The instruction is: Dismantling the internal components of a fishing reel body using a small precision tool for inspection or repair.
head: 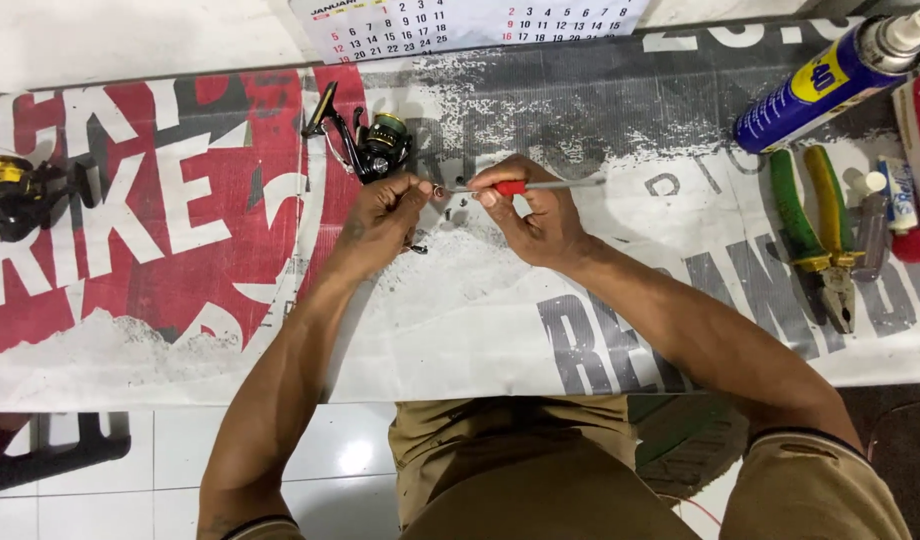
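My left hand (385, 215) pinches a small metal part (438, 190) between thumb and fingers, just in front of a black and gold fishing reel (365, 140) lying on the printed banner (460, 310). My right hand (535, 215) grips a thin tool with a red grip and a grey shaft (540, 186), held level with its tip meeting the small part. A few tiny dark pieces (458, 205) lie on the banner between the two hands.
A second black and gold reel (20, 190) sits at the far left. At the right lie green-handled pliers (820, 235), a blue and yellow spray can (830, 80), small tubes (885, 210) and a red and white pack. A calendar (460, 22) is at the top.
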